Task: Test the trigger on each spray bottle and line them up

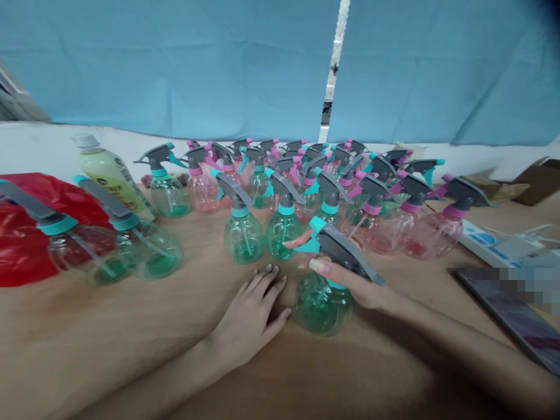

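Note:
My right hand [335,274] is wrapped round the neck of a green spray bottle [322,306] with a grey and turquoise trigger head. The bottle is slightly tilted; whether its base touches the table cannot be made out. Just left of it, my left hand [254,312] lies flat on the wooden table [192,332], fingers stretched out and holding nothing. Beyond my hands stand a green spray bottle [244,239] and another green spray bottle [284,230], both with turquoise collars. Several pink spray bottles [433,233] stand farther right.
Two spray bottles [151,251] stand at the left beside a red plastic bag [26,245]. A yellowish drink bottle [116,178] is behind them. At right lie a dark tablet-like device [503,315] and a white power strip [481,239]. A blue cloth [196,70] covers the wall.

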### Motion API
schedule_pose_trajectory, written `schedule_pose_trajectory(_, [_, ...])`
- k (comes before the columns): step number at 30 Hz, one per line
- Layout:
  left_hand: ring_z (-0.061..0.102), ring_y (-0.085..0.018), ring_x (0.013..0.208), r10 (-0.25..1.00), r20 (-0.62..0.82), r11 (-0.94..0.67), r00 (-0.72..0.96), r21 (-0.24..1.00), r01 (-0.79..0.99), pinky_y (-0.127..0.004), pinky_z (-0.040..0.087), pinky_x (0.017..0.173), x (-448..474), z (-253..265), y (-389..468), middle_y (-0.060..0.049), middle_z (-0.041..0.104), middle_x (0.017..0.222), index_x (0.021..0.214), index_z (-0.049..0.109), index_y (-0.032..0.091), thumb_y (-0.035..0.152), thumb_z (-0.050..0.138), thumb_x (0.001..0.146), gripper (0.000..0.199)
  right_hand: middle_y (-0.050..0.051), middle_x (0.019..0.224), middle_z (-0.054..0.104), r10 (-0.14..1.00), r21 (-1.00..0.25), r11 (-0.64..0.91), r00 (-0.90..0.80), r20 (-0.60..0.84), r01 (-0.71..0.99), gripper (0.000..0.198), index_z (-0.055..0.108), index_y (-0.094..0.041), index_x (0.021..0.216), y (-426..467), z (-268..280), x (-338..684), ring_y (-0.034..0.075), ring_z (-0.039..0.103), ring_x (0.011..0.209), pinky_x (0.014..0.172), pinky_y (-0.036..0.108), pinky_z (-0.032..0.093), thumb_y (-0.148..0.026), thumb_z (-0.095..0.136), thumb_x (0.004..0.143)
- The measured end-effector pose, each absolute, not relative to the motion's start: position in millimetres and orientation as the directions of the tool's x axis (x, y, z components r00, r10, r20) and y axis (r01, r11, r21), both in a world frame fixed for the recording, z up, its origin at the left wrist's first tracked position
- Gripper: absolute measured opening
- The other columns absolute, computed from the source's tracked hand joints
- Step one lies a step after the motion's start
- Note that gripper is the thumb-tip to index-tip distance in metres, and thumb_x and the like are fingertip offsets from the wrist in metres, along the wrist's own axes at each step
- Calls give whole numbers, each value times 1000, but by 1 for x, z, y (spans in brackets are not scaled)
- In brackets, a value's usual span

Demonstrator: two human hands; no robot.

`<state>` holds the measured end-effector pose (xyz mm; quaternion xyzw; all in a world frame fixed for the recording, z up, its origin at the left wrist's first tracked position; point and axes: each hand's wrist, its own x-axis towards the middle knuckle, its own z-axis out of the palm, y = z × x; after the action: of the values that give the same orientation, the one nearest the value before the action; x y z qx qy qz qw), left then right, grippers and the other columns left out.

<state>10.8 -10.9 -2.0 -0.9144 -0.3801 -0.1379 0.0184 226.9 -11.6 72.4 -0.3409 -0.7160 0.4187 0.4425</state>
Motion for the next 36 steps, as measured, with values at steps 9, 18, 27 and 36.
schedule_pose_trajectory(9, [42,-30,128,696,252,-706,673,68,705,-46,35,104,11,1,-11,-18,49,136,131,48,8,37,51,92,49,-4,59,48,870,-906,413,-338,360,98,25,60,-28,106,-12,68,224,14,44,50,55,30,41,-43,57,85])
schedule_pose_trajectory(18, [41,-30,129,688,261,-711,677,55,701,-48,35,104,11,-1,-11,-18,47,137,133,45,9,39,47,94,50,-4,59,46,882,-908,402,-317,350,117,25,62,-27,104,-14,72,223,12,43,51,59,30,44,-42,59,84])
schedule_pose_trajectory(27, [41,-30,129,692,267,-708,671,72,702,-48,35,104,11,-1,-10,-18,48,137,132,46,10,40,47,94,49,-4,59,47,879,-906,405,-326,348,123,26,61,-27,103,-14,74,224,14,46,52,60,31,46,-44,58,84])
schedule_pose_trajectory(36, [40,-30,130,692,258,-707,674,55,705,-47,35,104,11,-1,-11,-18,46,138,133,45,9,38,48,93,49,-4,57,49,883,-905,407,-305,357,120,25,62,-27,104,-14,71,223,14,50,53,60,31,48,-42,58,84])
